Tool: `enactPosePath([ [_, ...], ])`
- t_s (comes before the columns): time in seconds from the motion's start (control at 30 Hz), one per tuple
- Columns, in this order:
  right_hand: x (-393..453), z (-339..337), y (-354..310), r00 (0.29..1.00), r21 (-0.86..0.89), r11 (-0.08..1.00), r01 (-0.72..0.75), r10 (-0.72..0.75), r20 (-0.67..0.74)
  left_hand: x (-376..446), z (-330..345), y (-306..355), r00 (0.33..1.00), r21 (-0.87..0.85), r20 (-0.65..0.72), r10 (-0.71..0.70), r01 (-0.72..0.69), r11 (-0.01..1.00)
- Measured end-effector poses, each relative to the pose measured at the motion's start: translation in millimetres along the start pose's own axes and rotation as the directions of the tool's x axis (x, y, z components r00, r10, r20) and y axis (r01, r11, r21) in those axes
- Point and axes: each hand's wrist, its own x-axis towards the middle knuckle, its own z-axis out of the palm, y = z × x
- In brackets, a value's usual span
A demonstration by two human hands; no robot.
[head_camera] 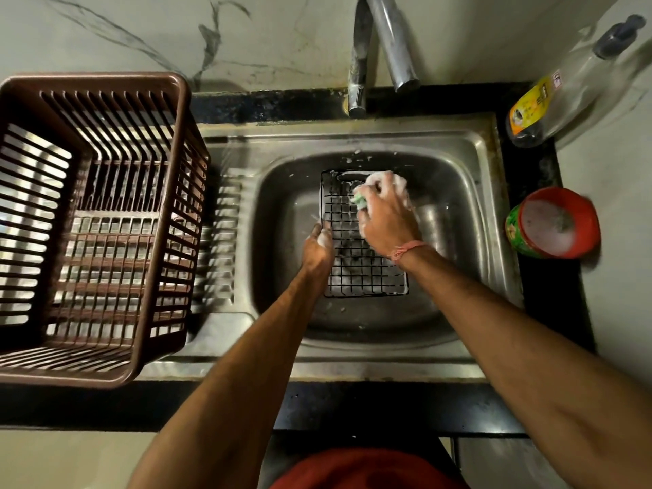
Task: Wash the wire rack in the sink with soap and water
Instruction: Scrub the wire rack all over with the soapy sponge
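Scrubbing with soap is the step in hand, judging by the foam on hands and wires and the dry spout. The brown slatted plastic basket (pixel 95 224) stands on the drainboard to the left, and the stainless steel sink (pixel 469 164) holds the task's thing: the black wire grid rack (pixel 347 262) lies in the basin, roughly flat, with suds among its wires. The curved chrome tap (pixel 388 40) hangs above with no water running. At the right rim sits a round red tub of soapy paste (pixel 550 224). The right hand (pixel 386 215), lathered, curls its fingers round a green scrub pad (pixel 360 200) pressed on the rack's far end. The left hand (pixel 317 247) pinches the rack's left edge, steadying it. Next, I judge, the pad must work along the nearer wires, then comes rinsing under the tap.
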Motion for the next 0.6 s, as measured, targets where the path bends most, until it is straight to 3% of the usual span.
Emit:
enactPosePath([
  [0.13,7.1,14.4,-6.7,0.99,-0.145,0.988,0.056,-0.036,0.139,-13.2,-0.7,1.6,1.0,0.058,0.023,-0.009,0.007,0.998],
  [0.3,13.9,20.2,-11.1,0.975,0.124,0.97,-0.211,0.199,0.102,-12.9,-2.0,-4.3,1.0,0.038,-0.026,0.004,-0.003,0.999],
  [0.4,6.0,23.3,-15.4,0.96,0.226,0.968,-0.105,0.039,0.277,-11.0,-4.8,-4.1,0.999,0.03,-0.045,0.012,-0.011,0.999],
  [0.47,-3.0,20.7,-16.5,0.902,0.215,0.977,0.005,-0.098,0.42,-9.6,-6.1,-2.1,0.999,-0.011,-0.036,0.003,-0.004,1.0],
  [0.6,-16.5,14.0,-15.2,0.766,0.129,0.989,0.067,-0.134,0.629,-14.3,1.6,10.1,0.998,-0.065,-0.047,-0.028,0.025,0.998],
])
